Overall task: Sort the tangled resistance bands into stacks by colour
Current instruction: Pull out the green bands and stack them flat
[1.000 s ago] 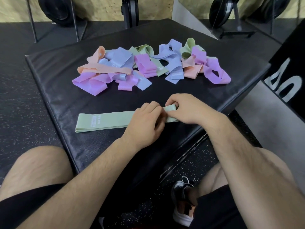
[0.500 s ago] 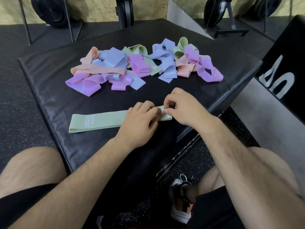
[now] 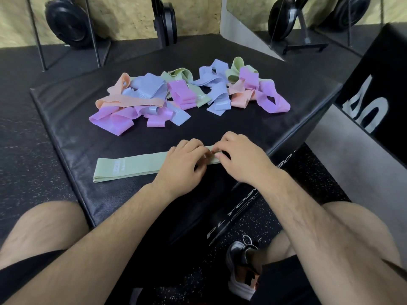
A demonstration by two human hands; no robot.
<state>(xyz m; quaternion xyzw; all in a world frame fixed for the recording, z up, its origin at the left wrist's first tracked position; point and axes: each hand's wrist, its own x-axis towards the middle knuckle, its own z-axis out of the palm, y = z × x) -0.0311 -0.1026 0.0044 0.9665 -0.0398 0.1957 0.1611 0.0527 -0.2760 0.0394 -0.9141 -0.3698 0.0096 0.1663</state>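
Weight plates (image 3: 66, 20): upper left of the frame, black, on a rack against the wall.
Surface (image 3: 66, 128): a black padded box top that fills the middle of the frame, with one corner pointing toward the lower left.
Green band (image 3: 132, 167): lies flat and straight on the near part of the surface, folded into a long strip. Its left end is free and a small label is near that end. Its right end runs under both hands.
Tangled pile (image 3: 189, 95): above the strip toward the upper centre and well apart from it. It is a heap of purple, blue, peach and green bands, looped and crossing each other.
Left hand (image 3: 182, 166): centre of the frame, palm down on the green band. Its grip is closed on the strip, with the fingers bent onto the cloth near the right end.
Right hand (image 3: 242, 157): just right of the left hand, fingertips touching it. Its grip is pinched on the very end of the green band.
Shoe (image 3: 241, 267): lower right, on the speckled floor.
Second box (image 3: 374, 95): right edge of the frame, black with white lettering.
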